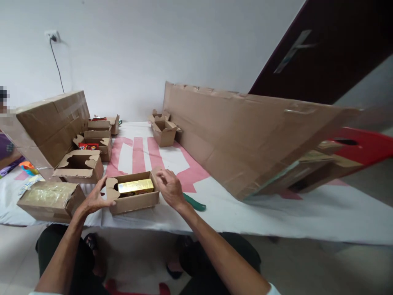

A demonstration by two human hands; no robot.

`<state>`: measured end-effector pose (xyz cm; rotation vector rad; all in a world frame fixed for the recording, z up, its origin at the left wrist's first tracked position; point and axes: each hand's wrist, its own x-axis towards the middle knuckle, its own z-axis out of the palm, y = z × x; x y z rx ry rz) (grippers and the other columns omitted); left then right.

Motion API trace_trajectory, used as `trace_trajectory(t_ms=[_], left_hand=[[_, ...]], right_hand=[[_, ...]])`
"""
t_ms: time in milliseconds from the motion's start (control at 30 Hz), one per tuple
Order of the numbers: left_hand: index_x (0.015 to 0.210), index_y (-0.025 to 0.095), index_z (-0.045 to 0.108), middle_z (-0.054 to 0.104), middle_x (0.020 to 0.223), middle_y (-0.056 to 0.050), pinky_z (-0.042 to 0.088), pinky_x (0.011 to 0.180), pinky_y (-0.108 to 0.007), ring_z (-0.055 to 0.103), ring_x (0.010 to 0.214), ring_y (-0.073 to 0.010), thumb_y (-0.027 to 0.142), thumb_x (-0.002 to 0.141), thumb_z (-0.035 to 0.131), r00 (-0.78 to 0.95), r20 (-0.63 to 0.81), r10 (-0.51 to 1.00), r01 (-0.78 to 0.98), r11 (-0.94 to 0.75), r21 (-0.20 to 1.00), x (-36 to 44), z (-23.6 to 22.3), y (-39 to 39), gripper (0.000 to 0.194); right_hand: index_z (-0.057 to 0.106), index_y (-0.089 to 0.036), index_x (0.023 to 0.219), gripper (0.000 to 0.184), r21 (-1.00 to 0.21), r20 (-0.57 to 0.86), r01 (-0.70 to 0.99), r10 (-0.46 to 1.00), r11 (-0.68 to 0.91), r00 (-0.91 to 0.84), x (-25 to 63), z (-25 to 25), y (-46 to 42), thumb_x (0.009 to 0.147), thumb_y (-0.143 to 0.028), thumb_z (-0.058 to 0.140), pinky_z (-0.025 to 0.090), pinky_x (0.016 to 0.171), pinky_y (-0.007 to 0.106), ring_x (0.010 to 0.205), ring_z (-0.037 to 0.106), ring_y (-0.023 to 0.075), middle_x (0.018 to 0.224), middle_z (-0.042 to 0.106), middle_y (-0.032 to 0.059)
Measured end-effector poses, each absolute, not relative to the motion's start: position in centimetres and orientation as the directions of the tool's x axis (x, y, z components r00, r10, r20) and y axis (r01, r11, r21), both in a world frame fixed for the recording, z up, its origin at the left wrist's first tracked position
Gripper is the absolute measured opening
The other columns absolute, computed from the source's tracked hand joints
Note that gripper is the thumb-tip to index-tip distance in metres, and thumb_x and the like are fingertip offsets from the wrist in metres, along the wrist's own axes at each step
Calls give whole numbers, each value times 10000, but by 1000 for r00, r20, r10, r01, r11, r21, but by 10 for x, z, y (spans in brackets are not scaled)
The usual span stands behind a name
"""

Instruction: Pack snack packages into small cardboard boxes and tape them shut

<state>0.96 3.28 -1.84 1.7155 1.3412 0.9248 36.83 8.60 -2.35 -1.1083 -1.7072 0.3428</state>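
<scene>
A small open cardboard box (135,203) stands near the front edge of the table. Inside it lies a yellow carton (135,186); whatever is beneath the carton is mostly hidden. My left hand (94,199) holds the box's left end, thumb along the front side and fingers at the back corner. At the opposite end my right hand (170,189) is closed, its curled fingers at the raised end flap (156,172). A green curved object (195,203), perhaps a tool handle, lies just right of that hand.
A taped carton (50,200) sits at the left, with an open box (81,166) behind it. Red packets (88,146) show in another box. Large cardboard panels (55,127) flank the table, the right panel (239,131) leaning. Two small boxes (164,133) stand at the back.
</scene>
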Motion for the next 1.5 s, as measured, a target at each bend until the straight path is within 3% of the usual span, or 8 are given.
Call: trace_trajectory(t_ms=[133,367,533,633,867,1167,1333,1500], left_hand=[[1777,235,225,419,1730,-238,494,1184,-589,456,1556,-464,534,644,995,210,100,972,449,-187,874,11,-18,31,1403],[1764,204,284,436,1720,-237,384,1281,-614,452,1558,-473,522,603,1024,186,194,963,487,-262,833,13,-16,20,1413],[1777,242,240,319,1800,-223,371,1291,-624,401,1605,-469,573,591,1023,196,128,972,459,-206,864,8,-12,17,1460],[1762,255,301,340,1797,-208,366,1299,-617,393,1617,-457,610,628,998,229,106,968,503,-210,839,7,-4,19,1378],[1602,231,591,414,1761,-164,347,1333,-548,414,1619,-412,652,832,824,237,180,955,692,-296,659,22,11,25,908],[1600,220,566,516,1690,-189,377,1306,-593,466,1576,-419,657,764,869,228,257,939,763,-337,551,20,30,46,991],[1611,206,542,585,1641,-179,409,1288,-573,543,1523,-409,623,745,900,205,288,935,628,-351,695,33,51,57,1025],[1405,201,709,755,1411,-152,587,1099,-518,685,1346,-391,552,785,901,212,273,938,381,-337,861,51,80,66,738]], right_hand=[[668,-242,797,261,-852,402,387,914,353,53,364,-45,93,890,-459,558,523,745,341,797,657,232,816,717,44],[650,-238,807,281,-838,372,430,928,336,0,362,-48,77,956,-409,484,503,687,328,749,642,228,780,710,44],[748,-218,1079,169,-434,527,610,736,663,-425,371,1,73,959,-225,628,499,1017,415,1162,653,299,1165,771,129],[780,-207,1128,233,-259,286,646,696,718,-659,367,33,80,901,-257,785,477,1049,432,1193,655,325,1168,794,131],[824,-163,1035,177,42,-77,765,765,643,-639,324,68,88,869,-224,825,413,1100,535,1242,654,409,1212,783,213],[717,-187,1215,251,-405,185,601,705,689,-685,352,100,113,994,-285,650,493,991,396,1166,676,291,1275,744,132],[699,-178,1088,206,-693,357,360,731,625,-581,357,105,133,935,-309,660,506,854,327,974,651,211,1113,701,72],[683,-196,1028,305,-856,382,105,755,507,-533,353,106,154,841,-426,755,513,776,309,875,622,190,937,675,13]])
